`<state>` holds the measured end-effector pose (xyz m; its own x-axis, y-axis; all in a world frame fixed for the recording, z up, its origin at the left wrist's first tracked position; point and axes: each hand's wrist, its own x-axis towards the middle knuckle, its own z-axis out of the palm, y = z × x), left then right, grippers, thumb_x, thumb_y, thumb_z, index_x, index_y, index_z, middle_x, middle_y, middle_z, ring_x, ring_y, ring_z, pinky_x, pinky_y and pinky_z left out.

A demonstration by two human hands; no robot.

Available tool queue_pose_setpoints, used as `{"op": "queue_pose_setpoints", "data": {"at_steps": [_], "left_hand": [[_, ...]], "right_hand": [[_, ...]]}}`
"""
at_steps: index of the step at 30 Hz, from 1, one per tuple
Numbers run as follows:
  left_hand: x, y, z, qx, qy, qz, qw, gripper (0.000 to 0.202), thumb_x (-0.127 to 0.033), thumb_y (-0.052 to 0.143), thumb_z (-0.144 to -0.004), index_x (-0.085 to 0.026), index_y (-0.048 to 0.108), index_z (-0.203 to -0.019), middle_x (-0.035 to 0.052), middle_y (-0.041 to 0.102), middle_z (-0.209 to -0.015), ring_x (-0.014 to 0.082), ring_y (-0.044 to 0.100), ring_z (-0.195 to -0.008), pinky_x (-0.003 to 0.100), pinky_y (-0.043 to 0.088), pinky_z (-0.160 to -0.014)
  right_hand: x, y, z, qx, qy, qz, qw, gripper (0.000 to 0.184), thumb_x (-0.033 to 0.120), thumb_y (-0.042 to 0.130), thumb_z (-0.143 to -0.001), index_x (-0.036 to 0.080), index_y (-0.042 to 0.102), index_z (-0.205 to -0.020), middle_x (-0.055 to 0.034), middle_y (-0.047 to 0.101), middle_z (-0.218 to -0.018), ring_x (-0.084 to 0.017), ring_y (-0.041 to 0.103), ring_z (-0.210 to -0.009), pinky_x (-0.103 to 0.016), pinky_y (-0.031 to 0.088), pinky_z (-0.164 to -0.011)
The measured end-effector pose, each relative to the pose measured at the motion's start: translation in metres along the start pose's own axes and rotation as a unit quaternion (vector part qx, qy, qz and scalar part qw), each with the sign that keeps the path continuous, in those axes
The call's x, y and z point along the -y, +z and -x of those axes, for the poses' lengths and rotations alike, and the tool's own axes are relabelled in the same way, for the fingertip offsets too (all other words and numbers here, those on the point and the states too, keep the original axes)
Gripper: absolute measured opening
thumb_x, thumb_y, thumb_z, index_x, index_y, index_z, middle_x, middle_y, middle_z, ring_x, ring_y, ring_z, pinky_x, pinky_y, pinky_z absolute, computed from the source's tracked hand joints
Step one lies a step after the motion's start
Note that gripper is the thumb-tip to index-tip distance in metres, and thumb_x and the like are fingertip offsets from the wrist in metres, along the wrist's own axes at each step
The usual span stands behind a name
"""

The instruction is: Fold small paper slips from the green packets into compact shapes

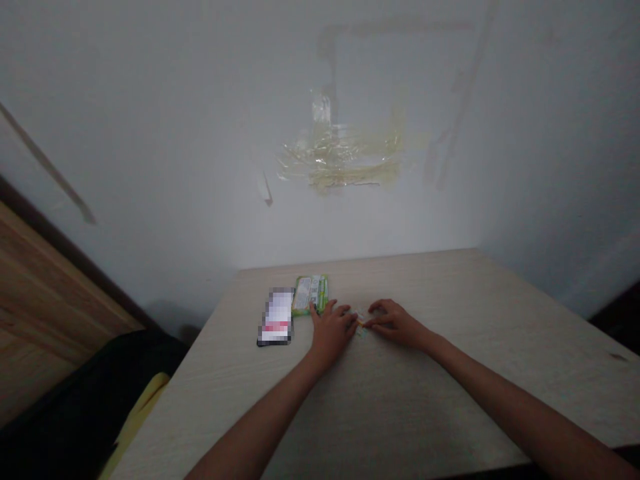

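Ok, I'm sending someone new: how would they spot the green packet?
Find the pale wood-grain table against the wall and look near its far edge, left of centre. Just beyond the left hand lies the flat green packet. Its green border and pale printed panels set it apart from the dark-edged smartphone to its left.

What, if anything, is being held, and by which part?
The left hand and right hand are at opposite sides of a small pale-and-orange item; whether either grips it, and where, is too small to tell.
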<state>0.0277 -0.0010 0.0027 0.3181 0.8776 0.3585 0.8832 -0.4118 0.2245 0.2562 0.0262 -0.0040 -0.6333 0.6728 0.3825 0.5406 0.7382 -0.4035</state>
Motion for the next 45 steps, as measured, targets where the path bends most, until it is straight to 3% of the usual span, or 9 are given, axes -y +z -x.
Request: {"op": "queue_pose_setpoints", "data": {"at_steps": [10, 18, 32, 45], "left_hand": [[0.001, 0.006, 0.002, 0.003, -0.042, 0.026, 0.999, 0.024, -0.048, 0.049, -0.091, -0.045, 0.067, -0.106, -0.0045, 0.064, -0.126, 0.0318, 0.04, -0.13, 0.08, -0.003, -0.1], [0.001, 0.004, -0.001, 0.009, -0.053, 0.038, 0.998, 0.022, -0.048, 0.053, -0.088, -0.043, 0.069, -0.101, -0.0033, 0.065, -0.124, 0.0329, 0.04, -0.13, 0.078, -0.006, -0.101], [0.0, 0.002, -0.002, 0.03, -0.061, 0.033, 0.997, 0.021, -0.048, 0.054, -0.088, -0.043, 0.068, -0.102, -0.0061, 0.062, -0.127, 0.0314, 0.037, -0.132, 0.077, -0.007, -0.102], [-0.004, 0.001, 0.0, 0.018, -0.055, 0.017, 0.998, 0.021, -0.045, 0.053, -0.089, -0.042, 0.067, -0.105, -0.004, 0.063, -0.126, 0.0309, 0.037, -0.133, 0.077, -0.007, -0.102]], "right_hand": [[-0.009, 0.001, -0.005, 0.001, -0.025, 0.006, 1.0, 0.02, 0.029, 0.06, -0.089, 0.035, 0.073, -0.103, -0.0065, 0.059, -0.111, -0.02, 0.054, -0.105, -0.041, 0.043, -0.094], [-0.007, 0.008, -0.012, -0.048, 0.009, 0.023, 0.999, 0.02, 0.028, 0.06, -0.088, 0.028, 0.074, -0.101, -0.0105, 0.057, -0.109, -0.024, 0.052, -0.107, -0.042, 0.045, -0.094], [-0.013, 0.022, -0.022, -0.082, 0.044, 0.061, 0.994, 0.021, 0.025, 0.057, -0.089, 0.026, 0.074, -0.103, -0.0105, 0.056, -0.102, -0.022, 0.052, -0.098, -0.039, 0.047, -0.087], [-0.015, 0.02, -0.019, -0.105, 0.059, 0.006, 0.993, 0.024, 0.024, 0.058, -0.089, 0.031, 0.072, -0.107, -0.0091, 0.054, -0.112, -0.021, 0.052, -0.102, -0.039, 0.046, -0.091]]}}
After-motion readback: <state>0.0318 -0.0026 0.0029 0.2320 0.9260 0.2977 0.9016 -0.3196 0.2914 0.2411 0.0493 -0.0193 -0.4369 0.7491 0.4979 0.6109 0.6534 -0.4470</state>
